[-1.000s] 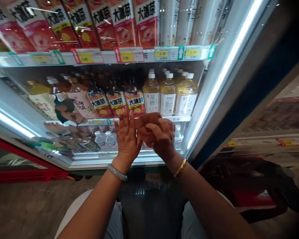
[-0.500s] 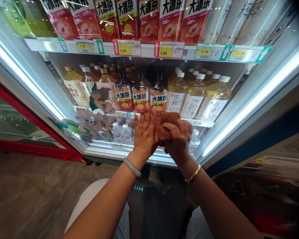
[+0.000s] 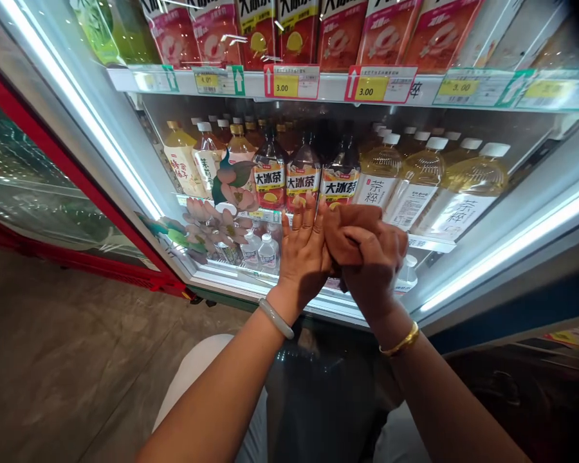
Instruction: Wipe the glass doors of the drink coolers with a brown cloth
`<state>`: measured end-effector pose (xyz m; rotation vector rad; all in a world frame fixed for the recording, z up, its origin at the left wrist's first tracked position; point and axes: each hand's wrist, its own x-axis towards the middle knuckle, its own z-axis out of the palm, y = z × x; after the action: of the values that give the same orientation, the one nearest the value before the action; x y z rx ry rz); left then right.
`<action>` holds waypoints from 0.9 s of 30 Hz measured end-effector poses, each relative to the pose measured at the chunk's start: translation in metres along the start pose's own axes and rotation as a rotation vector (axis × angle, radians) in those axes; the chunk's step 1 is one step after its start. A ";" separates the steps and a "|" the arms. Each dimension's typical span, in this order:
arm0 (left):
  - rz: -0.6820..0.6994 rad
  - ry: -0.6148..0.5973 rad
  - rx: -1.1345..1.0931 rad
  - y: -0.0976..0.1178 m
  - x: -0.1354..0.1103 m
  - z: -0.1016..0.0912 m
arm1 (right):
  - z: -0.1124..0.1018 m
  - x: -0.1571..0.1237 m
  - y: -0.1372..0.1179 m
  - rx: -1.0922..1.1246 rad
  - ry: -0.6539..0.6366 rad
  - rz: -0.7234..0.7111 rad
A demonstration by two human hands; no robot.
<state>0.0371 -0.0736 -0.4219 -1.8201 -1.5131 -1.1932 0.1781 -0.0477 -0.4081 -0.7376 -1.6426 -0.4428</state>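
My left hand is spread open, palm away from me, in front of a lit drinks cooler's glass. Whether its palm touches the glass I cannot tell. Close on its right, my right hand is closed around a bunched brown cloth, partly hidden by the fingers. A pink flower decal decorates the glass left of my hands. Behind them stand dark iced tea bottles with yellow and red labels, beside pale tea bottles with white caps.
Price tags line the upper shelf edge, with red tea cartons above it. Small clear bottles stand on the lowest shelf. Another cooler's red frame is at left. Brown floor shows below; my knees are near the cooler.
The view has shifted left, so the cooler and both hands appear further right. My left hand stays spread, and my right hand keeps its grip on the cloth beside it.
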 end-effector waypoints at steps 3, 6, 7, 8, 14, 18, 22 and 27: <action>-0.016 -0.001 -0.010 0.000 0.002 -0.006 | -0.001 0.013 0.002 -0.005 0.099 0.061; -0.018 0.016 0.011 -0.003 0.002 -0.008 | 0.005 0.011 -0.005 -0.032 0.092 0.057; -0.022 0.009 0.011 -0.006 0.002 -0.008 | 0.008 0.006 -0.009 -0.042 0.058 0.027; -0.027 -0.001 0.008 -0.009 0.001 -0.008 | 0.010 0.001 -0.012 -0.050 0.022 -0.009; -0.071 -0.011 0.019 -0.018 -0.001 -0.014 | 0.013 -0.002 -0.013 -0.034 -0.024 -0.073; -0.080 -0.005 0.024 -0.015 0.001 -0.020 | 0.010 0.013 -0.011 -0.018 0.079 0.018; -0.058 -0.004 0.008 -0.021 -0.001 -0.020 | 0.020 0.004 -0.023 -0.054 0.009 -0.041; -0.088 -0.007 -0.010 -0.034 -0.003 -0.022 | 0.029 -0.009 -0.030 -0.032 -0.063 -0.110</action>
<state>-0.0019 -0.0841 -0.4191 -1.7816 -1.6090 -1.2385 0.1370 -0.0526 -0.4190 -0.6938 -1.7445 -0.5299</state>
